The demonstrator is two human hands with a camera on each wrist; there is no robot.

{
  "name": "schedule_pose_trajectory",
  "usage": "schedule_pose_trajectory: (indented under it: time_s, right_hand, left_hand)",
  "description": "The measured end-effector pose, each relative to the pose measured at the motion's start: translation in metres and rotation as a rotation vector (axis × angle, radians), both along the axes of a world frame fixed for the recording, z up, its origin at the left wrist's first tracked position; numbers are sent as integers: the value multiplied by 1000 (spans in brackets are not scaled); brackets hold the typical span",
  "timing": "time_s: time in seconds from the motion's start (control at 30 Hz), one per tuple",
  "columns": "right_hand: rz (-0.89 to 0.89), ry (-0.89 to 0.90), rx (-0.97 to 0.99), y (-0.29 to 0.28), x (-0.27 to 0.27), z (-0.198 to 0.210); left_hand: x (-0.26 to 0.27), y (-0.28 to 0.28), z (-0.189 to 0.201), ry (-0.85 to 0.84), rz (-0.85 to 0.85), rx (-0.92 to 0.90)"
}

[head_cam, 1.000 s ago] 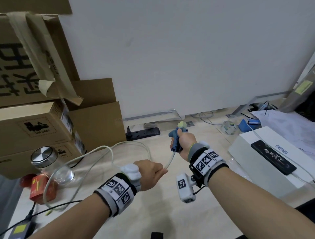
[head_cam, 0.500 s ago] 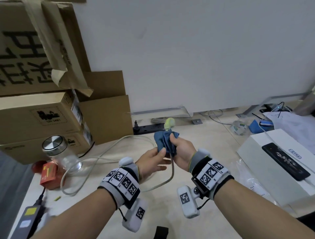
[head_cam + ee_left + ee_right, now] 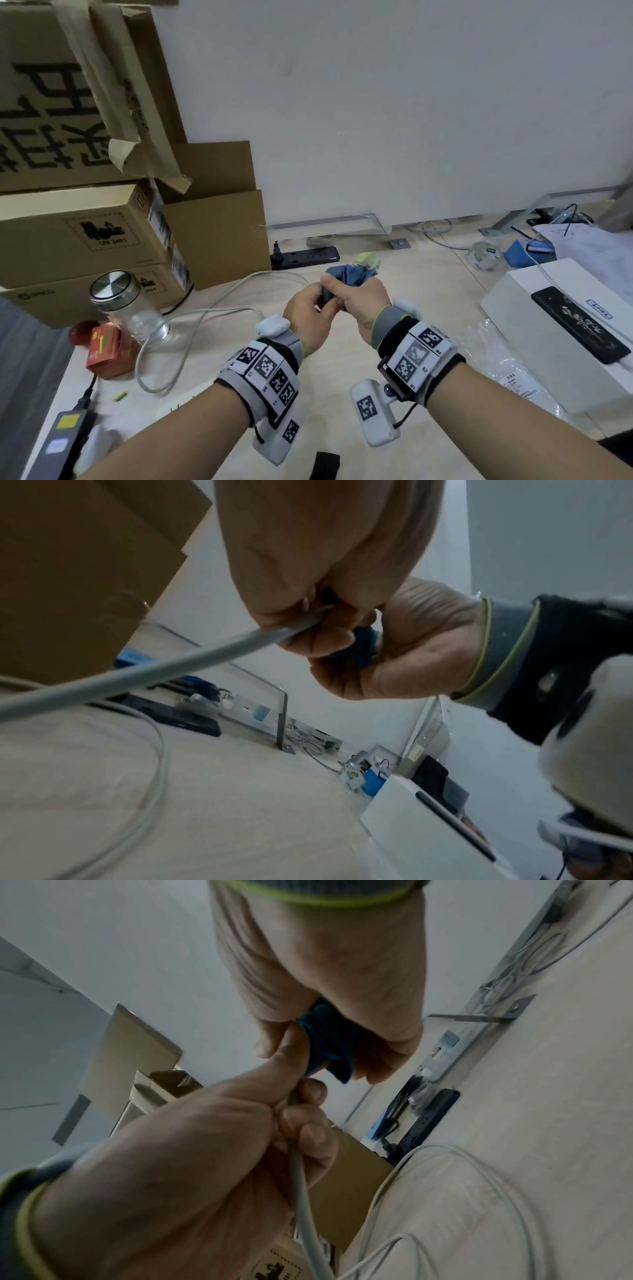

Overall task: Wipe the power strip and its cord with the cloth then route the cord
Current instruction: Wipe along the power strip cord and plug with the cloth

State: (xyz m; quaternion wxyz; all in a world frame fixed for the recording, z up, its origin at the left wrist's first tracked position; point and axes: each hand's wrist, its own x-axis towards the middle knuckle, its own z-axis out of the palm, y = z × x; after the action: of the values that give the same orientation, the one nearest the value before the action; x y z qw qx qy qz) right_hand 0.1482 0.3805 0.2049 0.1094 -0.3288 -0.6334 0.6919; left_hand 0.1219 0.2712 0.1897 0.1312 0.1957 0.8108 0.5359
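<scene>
My right hand [image 3: 356, 301] grips a bunched blue cloth [image 3: 346, 274] with a yellow-green patch at its top, held above the desk. The cloth is wrapped round a pale grey cord [image 3: 191, 329]. My left hand [image 3: 308, 308] touches the right one and grips the cord just below the cloth [image 3: 329, 1042]. From the left hand's fingers [image 3: 301, 637] the cord [image 3: 137, 680] runs down and loops loosely over the desk to the left. A black power strip [image 3: 305, 257] lies near the wall behind the hands. In the right wrist view the cord [image 3: 304, 1204] passes through the left fist [image 3: 205, 1150].
Stacked cardboard boxes [image 3: 85, 233] fill the left. A glass jar with a metal lid [image 3: 123, 308] and a red box [image 3: 106, 346] stand in front of them. A white box [image 3: 534, 329] carrying a black phone [image 3: 579, 325] sits at the right. A black adapter [image 3: 65, 435] lies near left.
My left hand came up the cord from lower left, opened beside the cloth, and now grips the cord right under my right hand. The right hand has moved slightly nearer.
</scene>
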Motion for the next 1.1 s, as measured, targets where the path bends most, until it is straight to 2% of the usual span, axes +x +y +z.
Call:
schedule_pose_trajectory:
  time_s: [0.13,0.23,0.33,0.43,0.5,0.7,0.87,0.93,1.0,1.1]
  right_hand:
    - [17,15,-118,7,6,4]
    - [136,-23,-154,13,11,3]
    - [81,-55,-151,24,9,1]
    - [-30,-14,-379,34,11,5]
    - [-43,50,-508,40,15,9]
    - [-21,89,-531,47,22,12]
    - [-73,179,-523,52,21,24]
    - [-151,229,-416,53,21,38]
    - [-169,310,-199,47,23,55]
    - [-24,426,293,30,32,66]
  left_hand:
    - [-2,2,7,-242,43,140]
    - [-11,-3,14,-263,56,168]
    - [-20,-8,19,-288,114,180]
    - [-30,-12,19,-373,183,209]
    - [-31,-13,21,-438,196,289]
    - [-25,-19,36,-639,25,503]
    - [-15,-15,46,-489,-17,423]
    - [-12,-11,48,-407,-2,388]
    - [-11,-6,46,-307,35,336]
    - [-7,2,45,-173,72,258]
